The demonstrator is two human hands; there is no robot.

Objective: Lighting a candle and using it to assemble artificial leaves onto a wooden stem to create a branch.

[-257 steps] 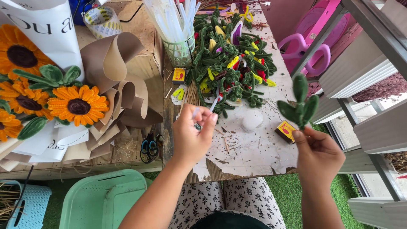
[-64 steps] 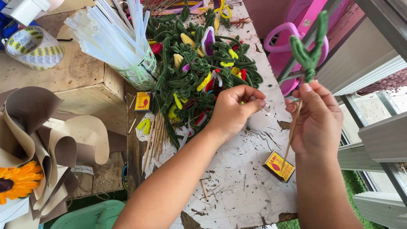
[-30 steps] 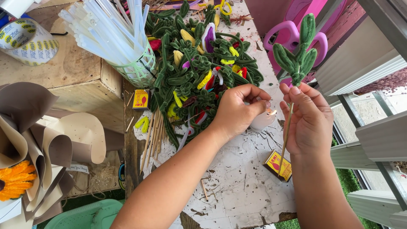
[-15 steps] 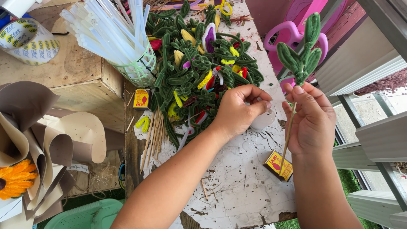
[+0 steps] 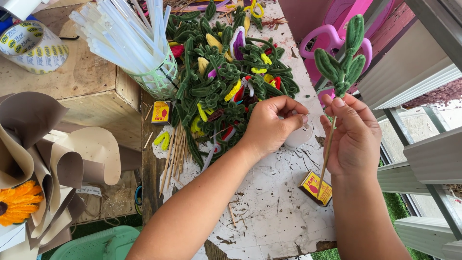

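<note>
Head view: white chipped table (image 5: 269,212) w/ a big pile of green pipe-cleaner pieces (image 5: 226,86), yellow, red & purple bits mixed in. Left of the pile, a pale green mesh cup (image 5: 161,79) full of clear glue sticks (image 5: 120,33). Thin wooden skewers (image 5: 174,151) lie by the table's left edge, a small yellow-red box (image 5: 160,111) just above them; a 2nd yellow-red box (image 5: 316,188) lies near the right wrist. Tape roll (image 5: 32,45) on a wooden crate (image 5: 72,82) at far left, brown paper wraps (image 5: 53,154) below it, pink plastic chair (image 5: 337,38) beyond the table.

Left hand (image 5: 272,125) curled shut, knuckles up, at the pile's right edge, resting on a small white roundish object (image 5: 298,137); can't tell what it is or if it's gripped. Right hand (image 5: 353,137) pinched tight on a wooden stick (image 5: 328,149), held upright off the table's right side; green pipe-cleaner leaf sprig (image 5: 342,62) sits atop the stick, above the fingertips. Hands close, not touching.
</note>
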